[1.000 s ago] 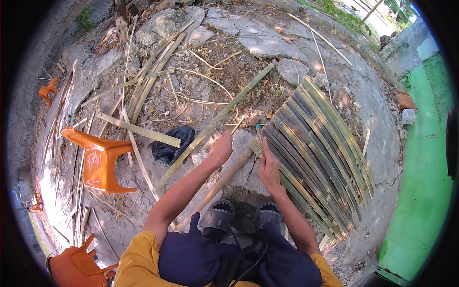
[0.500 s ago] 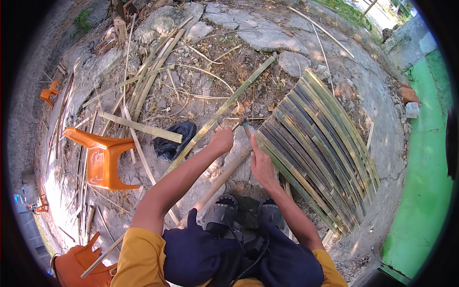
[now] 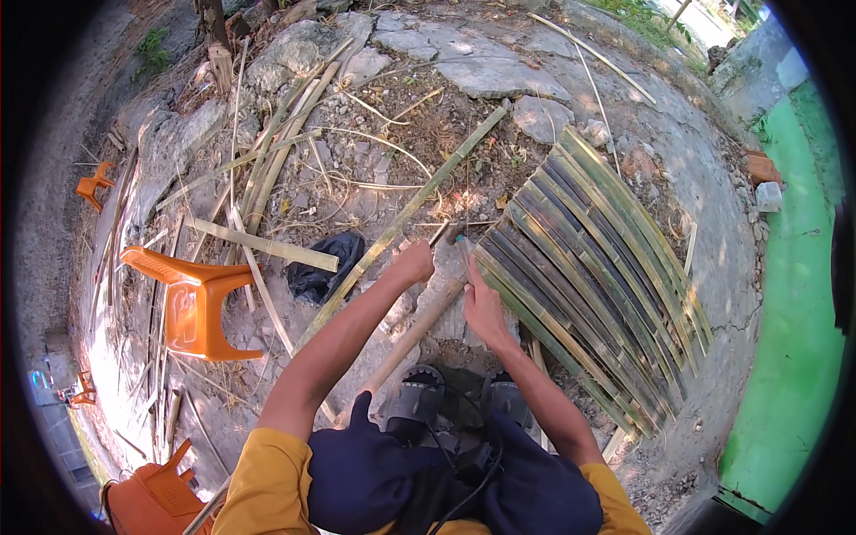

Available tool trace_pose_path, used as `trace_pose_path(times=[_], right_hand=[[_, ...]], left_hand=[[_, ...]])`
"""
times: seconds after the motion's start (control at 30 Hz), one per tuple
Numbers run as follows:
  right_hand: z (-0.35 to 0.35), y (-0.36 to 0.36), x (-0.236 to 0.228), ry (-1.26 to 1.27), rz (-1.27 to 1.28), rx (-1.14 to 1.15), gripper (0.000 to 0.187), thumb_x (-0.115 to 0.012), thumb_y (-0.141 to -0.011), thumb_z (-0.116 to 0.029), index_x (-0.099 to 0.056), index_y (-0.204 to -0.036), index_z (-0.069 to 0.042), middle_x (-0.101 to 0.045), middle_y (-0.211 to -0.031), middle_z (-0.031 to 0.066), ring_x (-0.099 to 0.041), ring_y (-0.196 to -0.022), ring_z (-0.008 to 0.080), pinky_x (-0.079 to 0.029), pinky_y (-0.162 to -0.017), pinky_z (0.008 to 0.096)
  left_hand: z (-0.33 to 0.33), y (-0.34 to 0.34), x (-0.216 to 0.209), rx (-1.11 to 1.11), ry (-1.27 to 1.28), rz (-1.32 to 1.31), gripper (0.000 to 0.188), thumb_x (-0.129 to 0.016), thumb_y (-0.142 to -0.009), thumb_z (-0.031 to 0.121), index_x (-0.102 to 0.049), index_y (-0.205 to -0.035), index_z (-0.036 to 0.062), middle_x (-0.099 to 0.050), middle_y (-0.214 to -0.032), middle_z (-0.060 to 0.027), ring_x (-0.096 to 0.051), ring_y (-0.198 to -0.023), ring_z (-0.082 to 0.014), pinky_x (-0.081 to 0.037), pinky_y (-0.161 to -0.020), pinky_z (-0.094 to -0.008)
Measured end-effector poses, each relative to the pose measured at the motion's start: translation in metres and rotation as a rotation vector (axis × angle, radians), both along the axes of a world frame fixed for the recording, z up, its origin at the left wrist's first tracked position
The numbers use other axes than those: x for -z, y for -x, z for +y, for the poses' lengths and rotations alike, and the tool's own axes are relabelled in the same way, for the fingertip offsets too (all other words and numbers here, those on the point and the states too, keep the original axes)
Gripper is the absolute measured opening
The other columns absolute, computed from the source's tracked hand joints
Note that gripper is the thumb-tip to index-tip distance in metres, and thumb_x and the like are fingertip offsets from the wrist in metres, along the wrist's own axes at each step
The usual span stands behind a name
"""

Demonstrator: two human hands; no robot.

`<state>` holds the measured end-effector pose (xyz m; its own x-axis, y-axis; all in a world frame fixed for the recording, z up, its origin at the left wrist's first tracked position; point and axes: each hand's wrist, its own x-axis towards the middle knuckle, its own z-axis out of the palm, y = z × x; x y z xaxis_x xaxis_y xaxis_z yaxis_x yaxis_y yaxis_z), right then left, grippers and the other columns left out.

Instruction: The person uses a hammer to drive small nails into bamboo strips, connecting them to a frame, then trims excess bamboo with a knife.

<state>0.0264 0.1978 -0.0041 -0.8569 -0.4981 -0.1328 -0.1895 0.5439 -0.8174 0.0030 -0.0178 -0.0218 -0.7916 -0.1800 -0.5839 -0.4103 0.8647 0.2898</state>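
My left hand (image 3: pixel 413 263) is closed in a fist around a slim rod-like handle (image 3: pixel 438 234), its far end pointing up and away. Close to the right of it, my right hand (image 3: pixel 483 308) grips a narrow, greyish tool (image 3: pixel 465 253) with the index finger laid along it. A small dark lump with a teal patch (image 3: pixel 459 238) shows between the two tips; I cannot tell which piece it belongs to. Below the hands a round pole (image 3: pixel 415 337) slants toward my feet. Beside my right hand lies a panel of bamboo slats (image 3: pixel 588 276), set side by side.
A long split bamboo (image 3: pixel 419 209) crosses the ground left of the hands, past a black plastic bag (image 3: pixel 328 267). An orange plastic chair (image 3: pixel 198 312) stands at left, near loose bamboo strips (image 3: pixel 267 192). A green wall base (image 3: pixel 785 330) runs along the right.
The tips of the two held tools have shifted slightly, and the slim rod in my left hand now points more upward. Both hands stay nearly in place; the view has tilted a little.
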Motion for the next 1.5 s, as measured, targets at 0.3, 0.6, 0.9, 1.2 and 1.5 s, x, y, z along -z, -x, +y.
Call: trace_pose_path(times=[0.3,0.6,0.9,1.2,1.5], right_hand=[[-0.010,0.003,-0.007,0.120,0.156,0.046,0.073,-0.050,-0.099,-0.002,-0.020,-0.165,-0.010,-0.063,-0.077,0.0305,-0.062,-0.067,0.0477,-0.048,-0.065,0.0508],[0.003,0.008,-0.004,-0.006,-0.041,0.076,0.071,-0.050,-0.099,-0.001,-0.024,-0.164,-0.011,-0.063,-0.080,0.0304,-0.063,-0.069,0.0450,-0.048,-0.067,0.0475],[-0.007,0.009,-0.004,-0.014,-0.056,0.062,0.072,-0.051,-0.099,-0.002,-0.023,-0.164,-0.011,-0.059,-0.072,0.0250,-0.059,-0.062,0.0357,-0.048,-0.066,0.0444],[-0.027,0.007,-0.003,0.079,0.077,0.102,0.072,-0.051,-0.098,-0.004,-0.023,-0.164,-0.012,-0.063,-0.078,0.0297,-0.064,-0.071,0.0472,-0.050,-0.069,0.0527],[-0.028,0.012,-0.020,-0.019,0.067,-0.063,0.070,-0.049,-0.100,-0.006,-0.023,-0.164,-0.013,-0.066,-0.098,0.0317,-0.065,-0.084,0.0500,-0.048,-0.075,0.0570]], left_hand=[[-0.005,-0.004,0.008,-0.051,-0.040,-0.035,0.035,-0.055,-0.093,0.007,-0.053,-0.124,-0.0099,-0.068,-0.116,-0.0344,-0.071,-0.103,-0.0477,-0.058,-0.086,-0.0549],[0.008,-0.032,0.026,-0.125,-0.033,0.124,0.035,-0.049,-0.097,0.011,-0.043,-0.130,-0.0017,-0.069,-0.105,-0.0338,-0.071,-0.097,-0.0488,-0.056,-0.084,-0.0572],[-0.003,-0.047,0.059,-0.177,-0.123,0.246,0.029,-0.048,-0.101,0.017,-0.042,-0.124,-0.0006,-0.068,-0.096,-0.0372,-0.067,-0.091,-0.0564,-0.052,-0.080,-0.0626],[-0.010,-0.057,0.101,-0.237,-0.342,0.427,0.032,-0.048,-0.103,0.019,-0.046,-0.125,-0.0044,-0.067,-0.089,-0.0355,-0.065,-0.081,-0.0557,-0.051,-0.074,-0.0617],[-0.016,-0.047,0.093,-0.364,-0.502,0.180,0.032,-0.049,-0.105,0.026,-0.053,-0.116,-0.0036,-0.067,-0.092,-0.0355,-0.068,-0.081,-0.0508,-0.052,-0.077,-0.0557]])
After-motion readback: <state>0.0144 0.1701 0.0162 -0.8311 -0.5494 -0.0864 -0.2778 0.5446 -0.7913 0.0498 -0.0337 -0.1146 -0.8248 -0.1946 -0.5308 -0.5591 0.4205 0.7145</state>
